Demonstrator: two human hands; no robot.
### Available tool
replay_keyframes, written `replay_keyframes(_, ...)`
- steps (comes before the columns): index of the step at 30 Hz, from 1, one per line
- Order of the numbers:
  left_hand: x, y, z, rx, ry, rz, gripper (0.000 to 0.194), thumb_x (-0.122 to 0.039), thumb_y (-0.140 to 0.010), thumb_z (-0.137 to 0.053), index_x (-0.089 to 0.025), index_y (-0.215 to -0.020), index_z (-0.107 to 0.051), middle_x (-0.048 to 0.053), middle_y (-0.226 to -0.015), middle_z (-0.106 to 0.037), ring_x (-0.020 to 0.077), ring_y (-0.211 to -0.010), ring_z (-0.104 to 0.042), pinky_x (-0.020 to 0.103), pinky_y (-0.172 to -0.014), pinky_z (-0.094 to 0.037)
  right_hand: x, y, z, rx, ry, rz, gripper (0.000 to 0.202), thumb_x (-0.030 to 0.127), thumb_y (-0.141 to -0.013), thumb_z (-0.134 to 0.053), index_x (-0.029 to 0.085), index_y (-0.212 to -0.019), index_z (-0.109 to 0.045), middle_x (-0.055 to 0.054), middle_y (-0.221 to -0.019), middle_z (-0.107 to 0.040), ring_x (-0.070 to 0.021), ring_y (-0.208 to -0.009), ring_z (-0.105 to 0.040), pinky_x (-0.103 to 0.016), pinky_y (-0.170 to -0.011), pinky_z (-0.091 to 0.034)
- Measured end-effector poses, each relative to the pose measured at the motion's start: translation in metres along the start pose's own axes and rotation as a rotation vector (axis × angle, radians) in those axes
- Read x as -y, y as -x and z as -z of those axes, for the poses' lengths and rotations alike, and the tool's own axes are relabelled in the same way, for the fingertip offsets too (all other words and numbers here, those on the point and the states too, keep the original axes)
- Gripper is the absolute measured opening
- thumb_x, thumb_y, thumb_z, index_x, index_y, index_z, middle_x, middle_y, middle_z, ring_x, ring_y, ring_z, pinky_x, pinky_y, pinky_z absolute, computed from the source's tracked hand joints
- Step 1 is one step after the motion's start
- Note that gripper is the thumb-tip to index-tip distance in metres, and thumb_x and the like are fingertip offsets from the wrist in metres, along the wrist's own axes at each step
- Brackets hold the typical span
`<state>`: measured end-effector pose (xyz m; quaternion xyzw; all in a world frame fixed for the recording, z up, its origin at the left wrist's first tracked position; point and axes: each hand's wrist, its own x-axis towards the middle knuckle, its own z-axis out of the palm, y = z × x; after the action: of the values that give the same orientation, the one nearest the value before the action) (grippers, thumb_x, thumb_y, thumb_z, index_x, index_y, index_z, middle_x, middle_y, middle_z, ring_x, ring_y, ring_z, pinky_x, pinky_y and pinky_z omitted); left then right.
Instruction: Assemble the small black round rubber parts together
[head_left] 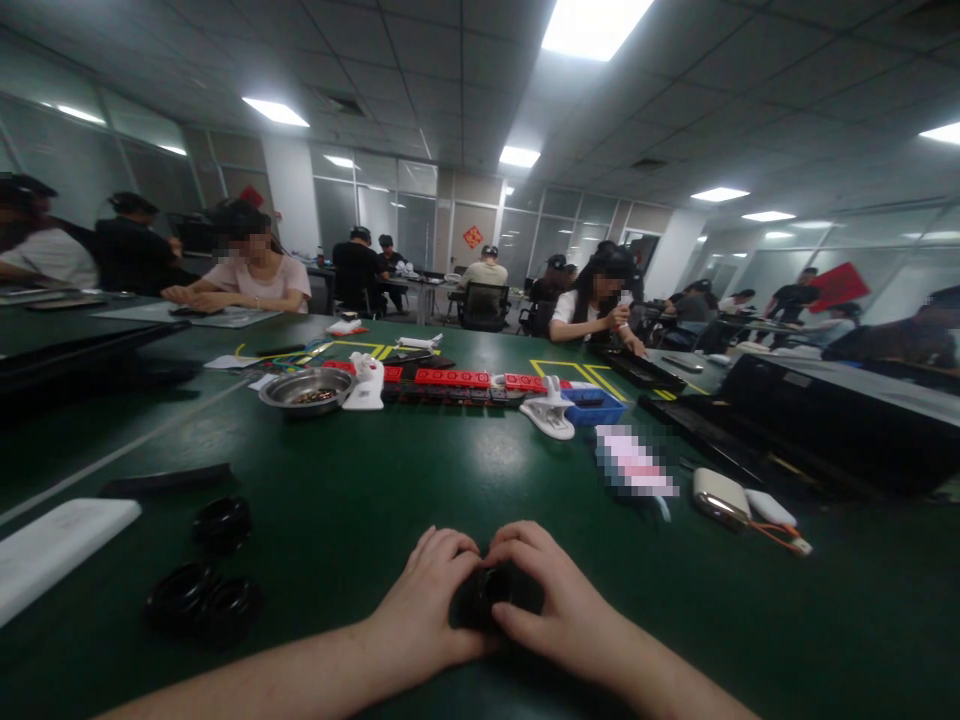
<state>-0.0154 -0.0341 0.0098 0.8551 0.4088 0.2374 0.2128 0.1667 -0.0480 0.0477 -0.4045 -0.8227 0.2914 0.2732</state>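
Note:
Both hands meet at the near middle of the green table (420, 470), around a small black ring-shaped part (491, 588). My left hand (431, 600) curls round its left side, and my right hand (551, 595) grips it from the right, thumb at its near edge. The part's underside is hidden. Off to the left lie more black round parts: one (223, 522) on its own and two (202, 600) side by side nearer me.
A metal bowl (307, 392) of small pieces, a red strip assembly (452, 379), white clamps (551, 412) and a blue tray (594, 408) stand ahead. A white slab (64, 545) lies left, a beige case (720, 497) right. People sit across the table.

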Motion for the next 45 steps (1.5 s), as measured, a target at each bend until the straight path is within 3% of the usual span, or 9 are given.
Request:
replay_keyframes(4,0.001,-0.001,0.001,0.03,0.009,0.009,0.048,-0.033,-0.053,-0.077,-0.022,-0.095,-0.057,0.003,-0.102,-0.052,0.0266,-0.1,-0.046,0.051,-0.098,-0.022,0.0,0.002,0.001,0.053,-0.08,0.022,0.048,0.007,-0.067,-0.055,0.023,-0.112,-0.047,-0.005,-0.117,-0.046,-0.0212,-0.11,-0.042,-0.036,-0.095,-0.032)
replay_keyframes(9,0.004,-0.001,-0.001,0.022,0.003,0.003,0.038,-0.034,-0.055,-0.075,-0.022,-0.088,-0.058,0.003,-0.099,-0.052,0.0259,-0.097,-0.047,0.051,-0.099,-0.022,0.0,0.001,-0.001,-0.058,0.065,-0.076,0.035,0.018,-0.061,-0.067,0.018,-0.091,-0.051,-0.006,-0.098,-0.051,-0.0236,-0.094,-0.047,-0.036,-0.083,-0.039)
replay_keyframes(14,0.004,0.0,-0.001,0.011,0.013,-0.003,0.052,-0.037,-0.055,-0.076,-0.022,-0.101,-0.056,0.005,-0.104,-0.051,0.0274,-0.101,-0.045,0.052,-0.099,-0.021,0.007,0.003,0.004,0.148,-0.095,0.073,0.056,0.003,-0.062,-0.053,0.023,-0.115,-0.047,-0.005,-0.12,-0.043,-0.0211,-0.113,-0.039,-0.034,-0.097,-0.03)
replay_keyframes(20,0.0,0.0,0.0,-0.008,0.005,0.01,0.039,-0.033,-0.056,-0.076,-0.021,-0.088,-0.058,0.003,-0.099,-0.053,0.0252,-0.098,-0.047,0.048,-0.099,-0.023,0.002,0.003,-0.001,-0.069,0.065,-0.123,0.041,0.019,-0.061,-0.068,0.017,-0.098,-0.051,-0.007,-0.1,-0.051,-0.0238,-0.094,-0.048,-0.037,-0.083,-0.04)
replay_keyframes(23,0.001,-0.001,0.0,0.011,0.006,0.003,0.046,-0.032,-0.055,-0.075,-0.023,-0.096,-0.057,0.003,-0.101,-0.052,0.0256,-0.098,-0.047,0.049,-0.098,-0.024,0.005,0.003,0.002,0.02,0.013,0.003,0.031,0.011,-0.067,-0.058,0.019,-0.097,-0.055,-0.006,-0.105,-0.05,-0.0218,-0.101,-0.046,-0.035,-0.089,-0.037)
replay_keyframes(27,0.004,-0.001,-0.001,0.029,0.012,0.0,0.047,-0.038,-0.056,-0.075,-0.021,-0.096,-0.057,0.004,-0.102,-0.051,0.0272,-0.1,-0.045,0.051,-0.097,-0.025,0.01,0.004,0.006,0.112,-0.089,0.058,0.051,0.009,-0.071,-0.05,0.022,-0.12,-0.042,-0.006,-0.122,-0.044,-0.0212,-0.112,-0.04,-0.037,-0.095,-0.032)
replay_keyframes(33,-0.001,-0.001,-0.001,-0.022,0.001,-0.002,0.035,-0.037,-0.059,-0.073,-0.021,-0.086,-0.058,0.003,-0.097,-0.052,0.0243,-0.096,-0.048,0.047,-0.098,-0.024,0.01,0.0,-0.002,-0.048,0.218,-0.139,0.029,0.022,-0.061,-0.068,0.017,-0.084,-0.052,-0.005,-0.088,-0.052,-0.0229,-0.084,-0.047,-0.036,-0.074,-0.041)
replay_keyframes(39,0.002,0.0,-0.004,-0.01,0.004,-0.01,0.045,-0.036,-0.056,-0.075,-0.022,-0.095,-0.056,0.003,-0.1,-0.052,0.0257,-0.098,-0.047,0.051,-0.097,-0.024,0.016,0.005,0.004,0.094,0.024,0.086,0.057,0.002,-0.06,-0.053,0.021,-0.113,-0.045,-0.005,-0.113,-0.047,-0.0202,-0.106,-0.042,-0.032,-0.091,-0.033)
replay_keyframes(45,-0.001,0.0,-0.002,-0.036,-0.005,0.016,0.037,-0.031,-0.053,-0.076,-0.022,-0.083,-0.057,0.002,-0.096,-0.053,0.0245,-0.095,-0.049,0.048,-0.098,-0.025,0.012,0.001,-0.002,-0.072,0.271,-0.168,0.03,0.029,-0.062,-0.069,0.017,-0.084,-0.052,-0.005,-0.089,-0.053,-0.0226,-0.083,-0.047,-0.034,-0.072,-0.04)
